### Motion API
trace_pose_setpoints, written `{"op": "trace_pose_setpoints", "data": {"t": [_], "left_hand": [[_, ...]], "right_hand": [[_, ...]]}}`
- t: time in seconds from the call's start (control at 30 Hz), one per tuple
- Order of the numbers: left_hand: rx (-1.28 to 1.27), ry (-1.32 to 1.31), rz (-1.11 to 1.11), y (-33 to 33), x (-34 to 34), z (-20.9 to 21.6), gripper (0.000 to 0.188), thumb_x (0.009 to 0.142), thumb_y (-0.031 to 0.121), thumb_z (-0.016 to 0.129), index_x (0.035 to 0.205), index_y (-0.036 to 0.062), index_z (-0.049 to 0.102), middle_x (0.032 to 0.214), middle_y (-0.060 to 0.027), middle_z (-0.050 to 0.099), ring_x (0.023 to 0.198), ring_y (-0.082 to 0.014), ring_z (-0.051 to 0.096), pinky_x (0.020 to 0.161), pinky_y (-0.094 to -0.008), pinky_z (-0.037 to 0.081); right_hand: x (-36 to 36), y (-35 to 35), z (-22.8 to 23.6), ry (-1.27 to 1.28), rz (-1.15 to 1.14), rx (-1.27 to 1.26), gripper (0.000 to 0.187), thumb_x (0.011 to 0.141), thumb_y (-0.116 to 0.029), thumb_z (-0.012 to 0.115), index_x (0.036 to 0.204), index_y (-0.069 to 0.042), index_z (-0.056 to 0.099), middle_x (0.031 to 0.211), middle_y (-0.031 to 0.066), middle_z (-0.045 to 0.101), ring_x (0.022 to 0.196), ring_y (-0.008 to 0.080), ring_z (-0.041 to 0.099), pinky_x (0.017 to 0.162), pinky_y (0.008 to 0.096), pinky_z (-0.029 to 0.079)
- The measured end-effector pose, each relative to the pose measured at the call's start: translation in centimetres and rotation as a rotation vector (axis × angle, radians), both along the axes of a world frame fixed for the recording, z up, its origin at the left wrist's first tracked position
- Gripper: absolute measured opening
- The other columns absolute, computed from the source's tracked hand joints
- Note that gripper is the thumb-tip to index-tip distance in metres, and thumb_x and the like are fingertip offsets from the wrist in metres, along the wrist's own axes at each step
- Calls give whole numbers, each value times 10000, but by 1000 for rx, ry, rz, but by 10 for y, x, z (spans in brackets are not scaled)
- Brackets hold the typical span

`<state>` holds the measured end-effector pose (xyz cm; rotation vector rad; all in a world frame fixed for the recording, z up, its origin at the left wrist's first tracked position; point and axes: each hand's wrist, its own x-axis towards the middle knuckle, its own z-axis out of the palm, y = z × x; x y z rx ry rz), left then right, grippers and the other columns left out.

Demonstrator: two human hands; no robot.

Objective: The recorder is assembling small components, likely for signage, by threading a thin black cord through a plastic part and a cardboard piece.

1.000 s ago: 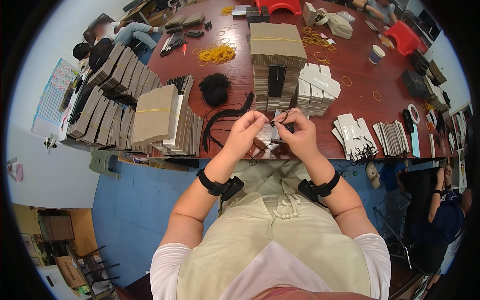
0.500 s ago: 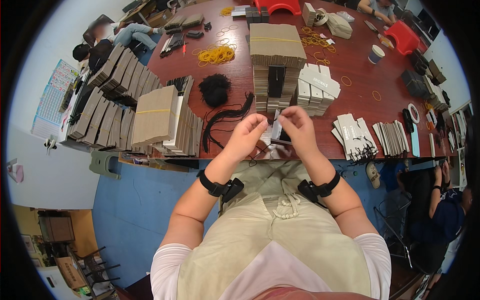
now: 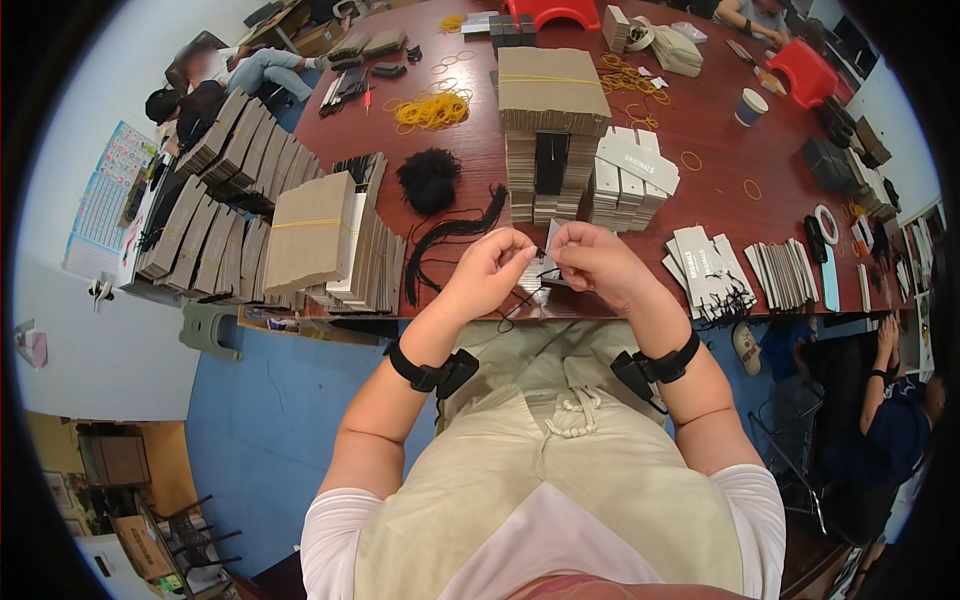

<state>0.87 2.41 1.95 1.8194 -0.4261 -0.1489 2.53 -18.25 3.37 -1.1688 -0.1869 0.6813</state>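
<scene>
Both of my hands meet over the near edge of the table, fingers pinched. My left hand point(image 3: 493, 270) grips a thin black cord point(image 3: 541, 254), whose loose end dangles past the table edge. Facing it, my right hand point(image 3: 603, 268) pinches the same cord; my fingers partly hide it. A small pale card-like piece point(image 3: 556, 281) shows just under the right fingers, its kind unclear. Left of my hands lies a bundle of black cords point(image 3: 455, 240). Beyond it sits a fuzzy black clump point(image 3: 430, 180).
Ahead stands a tall banded cardboard stack point(image 3: 552, 85) beside piled white tags point(image 3: 628, 180). Corded white tags point(image 3: 708, 265) lie rightward. More cardboard stacks point(image 3: 308, 235) fill the left. Yellow rubber bands point(image 3: 432, 110) and a paper cup point(image 3: 751, 107) are farther back. Other people sit around.
My right hand has turned and come down, its fingers now closed on the cord near my left fingers. The left hand has hardly moved.
</scene>
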Motion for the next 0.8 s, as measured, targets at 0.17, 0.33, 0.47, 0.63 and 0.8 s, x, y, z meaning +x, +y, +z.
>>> {"op": "trace_pose_setpoints", "data": {"t": [0.17,0.33,0.47,0.63,0.8], "left_hand": [[-29,39,-8,1,-1,-2,110,912,118,543,947,14,553,818,57,496,714,-11,425,609,-169,360],[-49,66,-27,1,0,-4,113,919,136,541,954,29,553,823,57,506,718,-14,434,615,-170,366],[-254,238,-42,-4,-4,4,143,904,153,547,893,16,586,750,45,498,648,-49,402,585,-214,361],[-291,333,-97,-2,0,-3,175,910,172,547,864,6,576,756,41,501,695,-51,423,631,-218,362],[-271,60,-125,-3,-8,6,157,909,131,526,814,7,541,792,8,484,739,-65,428,670,-222,355]], "right_hand": [[-9,5,9,-169,-113,-180,89,815,-100,647,831,-21,608,620,-61,495,528,8,384,454,185,278],[-11,5,7,-250,-188,-262,114,788,-113,684,834,-9,668,612,-78,493,535,-1,368,472,178,274],[-7,1,2,-364,-193,-370,114,765,-112,697,827,-17,699,601,-69,498,529,7,381,471,194,294],[-8,4,-1,-382,-198,-377,110,746,-98,703,828,-25,705,606,-50,522,532,17,400,477,202,317],[-10,-2,11,-454,-195,-353,77,752,-86,699,803,-29,699,638,-33,562,555,28,419,504,211,346]]}}
